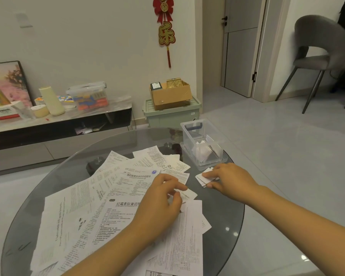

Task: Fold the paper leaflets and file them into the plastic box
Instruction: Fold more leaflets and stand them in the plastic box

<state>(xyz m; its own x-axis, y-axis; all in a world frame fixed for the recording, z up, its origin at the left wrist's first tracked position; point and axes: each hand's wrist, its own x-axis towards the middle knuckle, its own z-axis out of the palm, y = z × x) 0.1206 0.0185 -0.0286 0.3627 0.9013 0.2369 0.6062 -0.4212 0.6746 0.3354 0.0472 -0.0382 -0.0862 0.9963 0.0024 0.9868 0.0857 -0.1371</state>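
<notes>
Head view shows my right hand (230,179) pinching a folded leaflet (204,179) just short of the plastic box (202,145) beyond it, which I judge could spring open, while my left hand (163,198) pinches a loose leaflet (187,193).

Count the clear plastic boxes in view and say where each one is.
2. One open clear plastic box on the glass table beyond the right hand; one lidded clear box on the low cabinet by the wall.

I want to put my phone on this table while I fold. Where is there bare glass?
Bare glass lies at the right edge, between the right hand and the rim, and on the far side behind the leaflets, left of the plastic box. The left and middle are crowded with leaflets.
</notes>
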